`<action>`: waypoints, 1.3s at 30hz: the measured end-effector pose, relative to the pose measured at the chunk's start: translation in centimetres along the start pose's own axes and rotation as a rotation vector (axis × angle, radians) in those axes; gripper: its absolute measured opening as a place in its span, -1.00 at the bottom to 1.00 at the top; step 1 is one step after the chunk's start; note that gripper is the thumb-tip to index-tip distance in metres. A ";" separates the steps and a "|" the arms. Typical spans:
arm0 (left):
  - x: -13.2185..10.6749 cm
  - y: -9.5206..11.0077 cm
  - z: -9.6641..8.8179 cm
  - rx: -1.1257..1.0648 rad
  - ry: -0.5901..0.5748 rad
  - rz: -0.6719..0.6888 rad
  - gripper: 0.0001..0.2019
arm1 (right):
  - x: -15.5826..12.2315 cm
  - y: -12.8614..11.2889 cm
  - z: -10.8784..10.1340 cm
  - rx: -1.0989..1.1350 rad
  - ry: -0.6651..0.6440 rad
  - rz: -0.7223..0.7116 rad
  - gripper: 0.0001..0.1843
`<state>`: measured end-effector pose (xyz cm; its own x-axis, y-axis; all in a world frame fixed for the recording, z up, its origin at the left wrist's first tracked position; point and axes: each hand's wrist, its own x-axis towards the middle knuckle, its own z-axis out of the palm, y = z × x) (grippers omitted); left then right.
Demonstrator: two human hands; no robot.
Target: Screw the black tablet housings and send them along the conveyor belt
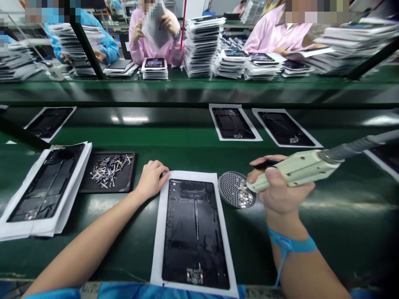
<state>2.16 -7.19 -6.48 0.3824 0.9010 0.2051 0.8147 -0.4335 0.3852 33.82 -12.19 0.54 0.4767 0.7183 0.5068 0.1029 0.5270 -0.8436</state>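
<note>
A black tablet back housing [193, 232] lies on a white paper sheet [158, 249] in front of me, with a small board at its near end. At the sheet's far left corner, my left hand [151, 179] has its thumb and fingers closed together; something small and dark shows between them, too small to name. My right hand [280, 193] grips a pale green electric screwdriver [307, 166] with a black lever and a thick grey cable. Its tip end is over a round metal screw plate [237, 190] full of small holes, right of the housing.
Left stands a dark tray [131, 178] of small metal parts [110, 170], beside stacked sheets with another housing [46, 182]. Across the green bench [140, 224], more housings [233, 123] lie on paper. Beyond a ledge [174, 89], people [156, 33] handle tall stacks [204, 47].
</note>
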 end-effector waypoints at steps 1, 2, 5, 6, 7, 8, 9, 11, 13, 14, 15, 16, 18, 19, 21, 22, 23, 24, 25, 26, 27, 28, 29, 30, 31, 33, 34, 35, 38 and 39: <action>0.0 0.0 0.0 -0.009 0.003 -0.001 -0.84 | -0.1 0.0 0.0 -0.001 -0.006 -0.001 -0.83; 0.0 0.0 0.0 -0.017 0.007 0.000 -0.84 | -0.1 0.0 0.0 -0.003 -0.011 0.005 -0.83; 0.0 0.0 0.0 -0.041 0.027 0.003 -0.83 | -0.3 0.1 0.0 -0.001 -0.009 0.021 -0.84; 0.0 -0.1 0.0 -0.049 0.032 0.004 -0.83 | -0.3 0.2 0.0 0.003 -0.009 0.022 -0.84; 0.0 -0.1 0.0 -0.057 0.036 0.006 -0.82 | -0.3 0.3 -0.1 0.006 -0.011 0.022 -0.84; 0.0 -0.1 0.0 -0.065 0.041 0.008 -0.82 | -0.3 0.3 -0.1 0.007 -0.015 0.021 -0.83; 0.0 -0.1 0.0 -0.074 0.046 0.011 -0.81 | -0.3 0.4 -0.2 0.006 -0.020 0.019 -0.83; -0.1 -0.1 -0.1 -0.104 0.051 0.032 -0.81 | -0.3 0.4 -0.4 0.001 -0.033 0.024 -0.81; -0.2 0.0 -0.3 -0.158 0.058 0.073 -0.82 | -0.4 0.4 -0.4 0.004 -0.045 0.029 -0.80; -0.2 0.0 -0.4 -0.189 0.062 0.095 -0.82 | -0.5 0.3 -0.2 0.015 -0.046 0.029 -0.80; -0.3 0.1 -0.5 -0.217 0.064 0.114 -0.82 | -0.7 0.2 0.2 0.037 -0.047 0.031 -0.80; -0.3 0.1 -0.5 -0.235 0.063 0.126 -0.83 | -0.9 0.0 0.9 0.072 -0.054 0.036 -0.80; -0.3 0.0 -0.6 -0.235 0.047 0.133 -0.85 | -1.7 -0.2 2.9 0.174 -0.097 0.060 -0.79; -0.3 0.0 -0.6 -0.221 0.033 0.132 -0.86 | -2.1 -0.3 4.2 0.228 -0.141 0.081 -0.78; -0.3 0.0 -0.6 -0.190 0.006 0.130 -0.88 | -3.1 -0.1 7.3 0.305 -0.244 0.105 -0.76; -0.3 0.1 -0.6 -0.182 -0.004 0.129 -0.88 | -3.6 0.1 8.8 0.323 -0.269 0.100 -0.76; -0.3 0.1 -0.5 -0.178 -0.011 0.130 -0.89 | -4.0 0.4 10.3 0.331 -0.297 0.095 -0.75; -0.3 0.2 -0.5 -0.177 -0.016 0.129 -0.89 | -4.4 0.8 11.6 0.324 -0.325 0.095 -0.75; -0.4 0.3 -0.5 -0.177 -0.020 0.127 -0.89 | -4.8 1.1 12.6 0.315 -0.337 0.097 -0.75; -0.4 0.4 -0.5 -0.177 -0.025 0.125 -0.90 | -5.1 1.5 13.4 0.305 -0.351 0.101 -0.75; -0.4 0.5 -0.5 -0.177 -0.031 0.121 -0.90 | -5.3 1.9 14.0 0.299 -0.361 0.104 -0.75; -0.3 0.6 -0.5 -0.178 -0.035 0.118 -0.91 | -5.6 2.2 14.4 0.300 -0.370 0.105 -0.75; -0.3 0.6 -0.4 -0.180 -0.038 0.116 -0.91 | -5.8 2.5 14.7 0.305 -0.380 0.105 -0.75; -0.3 0.7 -0.4 -0.184 -0.039 0.116 -0.91 | -5.9 2.7 14.8 0.311 -0.388 0.105 -0.75; -0.2 0.7 -0.3 -0.190 -0.039 0.119 -0.91 | -6.0 2.9 14.8 0.314 -0.395 0.108 -0.75; -0.2 0.7 -0.2 -0.203 -0.037 0.127 -0.90 | -6.2 3.2 14.8 0.309 -0.399 0.119 -0.74; -0.2 0.7 -0.1 -0.209 -0.037 0.130 -0.90 | -6.3 3.3 14.8 0.301 -0.397 0.129 -0.73; -0.2 0.6 -0.1 -0.213 -0.037 0.131 -0.89 | -6.3 3.4 14.8 0.294 -0.394 0.138 -0.72; -0.2 0.6 0.1 -0.217 -0.037 0.128 -0.88 | -6.4 3.8 14.9 0.286 -0.385 0.147 -0.70; -0.2 0.6 0.1 -0.216 -0.038 0.126 -0.88 | -6.5 3.9 14.9 0.282 -0.387 0.146 -0.70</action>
<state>2.60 -7.57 -6.38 0.4946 0.8377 0.2315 0.6489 -0.5331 0.5428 18.13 -8.01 -3.35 0.1038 0.8817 0.4603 -0.2061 0.4718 -0.8573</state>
